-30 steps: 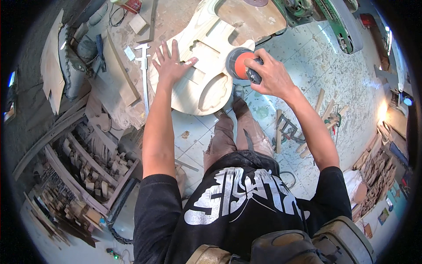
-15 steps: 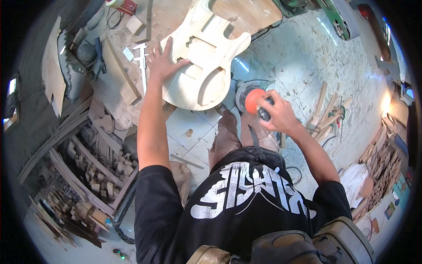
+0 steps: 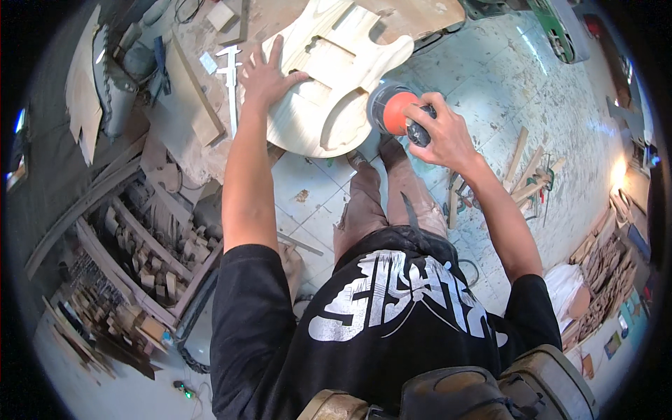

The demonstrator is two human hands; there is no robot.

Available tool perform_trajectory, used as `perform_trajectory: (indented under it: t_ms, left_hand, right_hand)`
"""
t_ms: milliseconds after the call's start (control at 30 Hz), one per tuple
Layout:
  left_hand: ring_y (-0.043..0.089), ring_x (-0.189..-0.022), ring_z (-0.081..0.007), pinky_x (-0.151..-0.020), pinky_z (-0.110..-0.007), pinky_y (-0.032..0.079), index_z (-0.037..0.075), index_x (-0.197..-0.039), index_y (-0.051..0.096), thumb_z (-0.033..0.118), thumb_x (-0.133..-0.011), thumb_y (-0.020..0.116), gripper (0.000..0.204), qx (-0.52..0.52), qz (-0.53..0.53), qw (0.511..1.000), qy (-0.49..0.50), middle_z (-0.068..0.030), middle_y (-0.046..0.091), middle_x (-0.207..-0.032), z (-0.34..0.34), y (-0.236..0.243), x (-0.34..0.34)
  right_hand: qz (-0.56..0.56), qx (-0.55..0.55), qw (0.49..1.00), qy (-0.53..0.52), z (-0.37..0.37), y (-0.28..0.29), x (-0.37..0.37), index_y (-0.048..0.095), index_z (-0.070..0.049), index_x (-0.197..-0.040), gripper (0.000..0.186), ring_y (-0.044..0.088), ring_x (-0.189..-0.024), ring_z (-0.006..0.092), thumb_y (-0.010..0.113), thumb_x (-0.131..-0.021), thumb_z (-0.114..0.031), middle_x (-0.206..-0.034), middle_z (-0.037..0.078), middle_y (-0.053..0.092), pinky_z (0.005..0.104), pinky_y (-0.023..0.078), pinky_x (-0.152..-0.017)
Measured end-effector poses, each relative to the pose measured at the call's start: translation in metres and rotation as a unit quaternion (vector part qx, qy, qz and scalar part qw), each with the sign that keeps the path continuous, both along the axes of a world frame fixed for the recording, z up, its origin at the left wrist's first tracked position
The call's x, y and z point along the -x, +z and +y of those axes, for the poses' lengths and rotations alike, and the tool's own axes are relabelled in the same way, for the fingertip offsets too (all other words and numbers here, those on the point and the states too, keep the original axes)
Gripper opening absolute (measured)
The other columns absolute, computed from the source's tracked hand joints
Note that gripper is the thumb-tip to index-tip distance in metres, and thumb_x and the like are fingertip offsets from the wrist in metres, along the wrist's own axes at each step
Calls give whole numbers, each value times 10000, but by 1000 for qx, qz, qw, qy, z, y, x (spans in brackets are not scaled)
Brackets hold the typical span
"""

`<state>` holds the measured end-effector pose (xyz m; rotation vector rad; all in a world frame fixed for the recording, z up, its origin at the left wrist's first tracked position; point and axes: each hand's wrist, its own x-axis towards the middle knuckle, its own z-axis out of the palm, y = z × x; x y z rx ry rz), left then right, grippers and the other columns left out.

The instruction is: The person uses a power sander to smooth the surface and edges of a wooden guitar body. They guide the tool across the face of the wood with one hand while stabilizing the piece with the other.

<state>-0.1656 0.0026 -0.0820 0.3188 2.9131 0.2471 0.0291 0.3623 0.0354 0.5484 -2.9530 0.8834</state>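
A pale wooden guitar body [image 3: 290,129] with routed cavities lies on the workbench, its rounded end overhanging the edge. My left hand [image 3: 269,77] rests on its left side, fingers spread. An orange and black orbital sander [image 3: 397,112] is in my right hand [image 3: 444,136], which wraps round its dark end. The sander is tilted, its round pad facing the guitar body's right edge; whether pad and wood touch I cannot tell. Beside my left hand lies a white caliper [image 3: 232,84].
On the workbench [image 3: 199,157] lie a long wooden board [image 3: 192,91] and a small wood block [image 3: 221,16]. A crate of offcuts [image 3: 157,266] stands at lower left. Wood strips [image 3: 528,178] lie on the tiled floor at right. Green machinery [image 3: 553,31] stands at far right.
My right hand has raised the sander up toward the guitar body's right edge. The guitar body and my left hand appear slightly higher and further right in view.
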Motion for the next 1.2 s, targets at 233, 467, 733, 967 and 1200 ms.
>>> perform_trajectory:
  t_ms: [233, 467, 733, 967, 1200]
  left_hand:
    - [178, -1564, -585, -1158, -821, 185, 414, -1710, 167, 908, -675, 737, 1281, -7, -30, 1000, 4, -241, 155, -1760, 0, -1, 2]
    - [135, -1582, -584, -1171, -831, 160, 410, -1715, 145, 953, -632, 709, 1337, -8, -67, 998, 11, -211, 91, -1784, -2, 5, 5]
    - [194, -1567, -585, -1180, -812, 191, 417, -1707, 189, 859, -716, 746, 1219, -17, -68, 997, 9, -197, 106, -1782, 5, 14, 5]
    - [289, -1517, -613, -1186, -762, 272, 359, -1708, 225, 817, -788, 729, 1144, -24, -3, 1000, -4, -249, 209, -1744, -1, 14, -5]
    - [391, -1451, -604, -1147, -656, 418, 195, -1703, 271, 764, -869, 696, 1096, 26, 15, 994, 103, -301, 235, -1697, 10, 31, -47]
  right_hand:
    - [4, -47, 997, 67, -24, 18, -14, 649, -223, -1230, 659, 658, -1051, 333, 895, -621, -171, -1196, 123, 564, 425, 610, -717]
    - [28, -82, 986, 142, -72, 25, -42, 660, -226, -1219, 653, 637, -972, 291, 890, -609, -181, -1183, 126, 576, 365, 614, -672]
    - [88, -121, 970, 190, -131, 9, -72, 659, -246, -1239, 598, 641, -965, 280, 850, -673, -216, -1194, 136, 591, 375, 624, -678]
    - [-28, 18, 999, -15, -58, 34, -88, 665, -210, -1242, 627, 669, -1058, 338, 877, -653, -191, -1204, 125, 577, 420, 630, -720]
    - [-38, 7, 949, -314, 40, 46, -116, 659, -164, -1264, 592, 707, -944, 374, 821, -696, -136, -1162, 140, 573, 473, 595, -790]
